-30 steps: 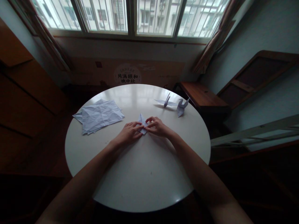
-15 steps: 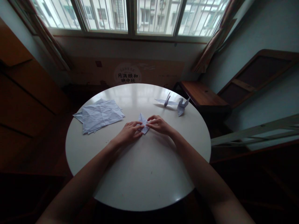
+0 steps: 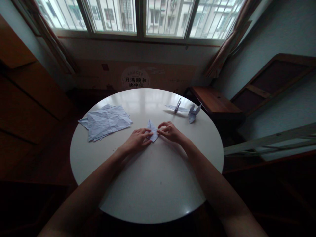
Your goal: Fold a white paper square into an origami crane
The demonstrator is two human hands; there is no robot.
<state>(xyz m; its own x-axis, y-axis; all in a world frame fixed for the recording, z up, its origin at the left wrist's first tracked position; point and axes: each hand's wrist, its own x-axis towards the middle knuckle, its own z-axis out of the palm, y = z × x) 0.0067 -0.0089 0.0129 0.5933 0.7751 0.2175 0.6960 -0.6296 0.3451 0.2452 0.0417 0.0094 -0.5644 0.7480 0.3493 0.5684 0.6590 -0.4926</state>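
Observation:
A small folded sheet of paper (image 3: 153, 130), kite-shaped with a point at its far end, lies on the white round table (image 3: 148, 184) between my hands. My left hand (image 3: 140, 137) grips its left edge, thumb and fingers closed on it. On the opposite side, my right hand (image 3: 170, 131) pinches the right corner of the paper between thumb and fingertips. Fingers cover parts of both side edges. Beyond my right hand stand two folded paper cranes, one crane (image 3: 177, 107) with wings spread and another crane (image 3: 193, 114) beside it.
Several creased paper sheets (image 3: 108, 121) are stacked at the table's left. A wooden bench (image 3: 209, 100) stands behind the table on the right. A printed cardboard panel (image 3: 160, 74) leans below the window, and an orange cabinet (image 3: 24, 108) is at the left.
My right hand has shifted slightly right, from over the paper's middle to its right corner, so more of the paper's face shows. My left hand stays at the left edge.

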